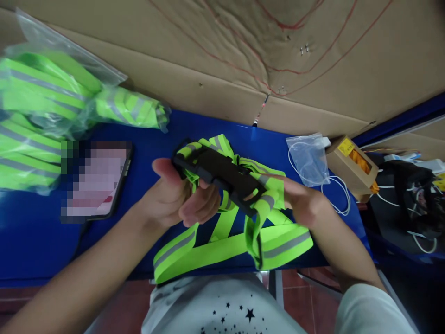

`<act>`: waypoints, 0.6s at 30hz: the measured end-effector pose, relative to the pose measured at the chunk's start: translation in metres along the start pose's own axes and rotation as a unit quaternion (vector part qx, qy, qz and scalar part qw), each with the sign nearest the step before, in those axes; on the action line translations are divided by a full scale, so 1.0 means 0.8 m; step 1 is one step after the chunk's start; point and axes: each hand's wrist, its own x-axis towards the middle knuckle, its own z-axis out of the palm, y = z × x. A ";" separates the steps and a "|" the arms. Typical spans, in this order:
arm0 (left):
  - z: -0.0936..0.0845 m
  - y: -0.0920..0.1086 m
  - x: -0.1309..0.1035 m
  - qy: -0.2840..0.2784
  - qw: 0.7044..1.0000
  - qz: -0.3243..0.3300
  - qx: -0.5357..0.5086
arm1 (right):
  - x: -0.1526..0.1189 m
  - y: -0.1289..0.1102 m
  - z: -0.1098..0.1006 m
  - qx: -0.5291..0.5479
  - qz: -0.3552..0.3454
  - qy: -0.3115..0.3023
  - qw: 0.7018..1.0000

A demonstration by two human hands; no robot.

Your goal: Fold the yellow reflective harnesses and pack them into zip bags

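Note:
A reflective harness (222, 246) of lime-yellow webbing with grey stripes is spread in loops at the front of the blue table. Its black plastic buckle (222, 169), threaded with the webbing, is held up at a tilt in front of me. My left hand (184, 190) is closed on the buckle's left end, with the thumb up beside it and the other fingers curled underneath. Behind the buckle's right side, my right hand (295, 195) reaches in against the webbing. The straps and buckle cover its fingers, so its grip does not show.
Clear bags with folded lime-yellow reflective straps (41, 93) lie at the left, near a phone (100, 181). To the right are a small clear bag (308, 157), a white cable (342, 195), a cardboard box (352, 164) and a black bag (399, 199). Behind the table rises a brown panel (222, 83) with red wires.

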 end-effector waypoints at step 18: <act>0.018 -0.015 -0.011 -0.008 0.991 -0.105 0.079 | -0.025 -0.052 -0.006 -0.054 -0.055 0.079 0.994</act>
